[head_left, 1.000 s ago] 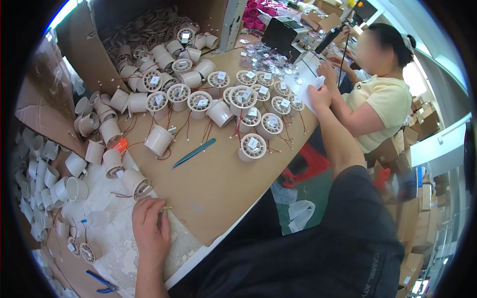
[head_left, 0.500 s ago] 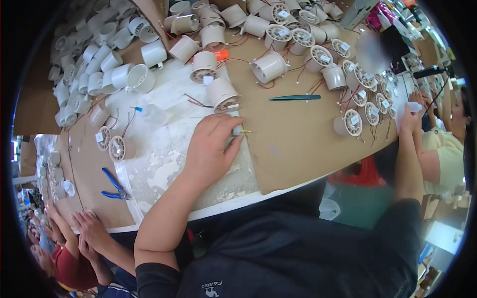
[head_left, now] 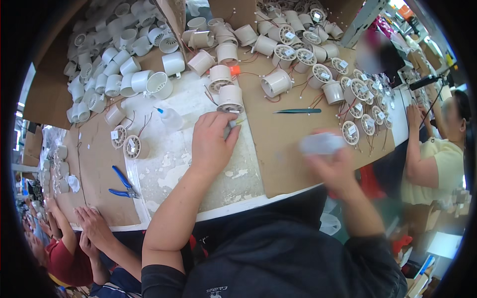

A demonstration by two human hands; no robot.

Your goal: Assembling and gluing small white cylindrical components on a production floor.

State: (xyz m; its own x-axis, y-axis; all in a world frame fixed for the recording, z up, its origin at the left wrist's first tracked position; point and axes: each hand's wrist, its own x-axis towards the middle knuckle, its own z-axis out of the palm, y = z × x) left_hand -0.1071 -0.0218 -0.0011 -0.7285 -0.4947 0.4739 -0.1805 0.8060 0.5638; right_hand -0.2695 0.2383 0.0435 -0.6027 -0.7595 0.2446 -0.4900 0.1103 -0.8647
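Observation:
My left hand (head_left: pixel 214 139) is closed over the pale part of the table. Between its thumb and index finger it pinches a small grey piece (head_left: pixel 229 128), with a thin yellowish bit sticking out at the tip. Just beyond the fingertips lies a cream plastic cup-shaped housing (head_left: pixel 230 95) with a slotted end. My right hand (head_left: pixel 340 169), blurred by motion, is raised above the cardboard on the right. Its fingers close round a whitish, translucent, bottle-like object (head_left: pixel 322 143), too smeared to name exactly.
Green tweezers (head_left: pixel 298 111) lie on the cardboard, blue cutters (head_left: pixel 122 183) at the left. A white squeeze bottle (head_left: pixel 171 119) with a blue tip lies near several wired housings (head_left: pixel 133 147). Piled white housings (head_left: pixel 119 74) fill the back left. Co-workers' hands (head_left: pixel 94 226) rest at the left edge.
My right hand has swung in from the far right toward the middle, carrying the whitish object. My left hand still pinches the grey piece near the housing. The whole view has shifted slightly.

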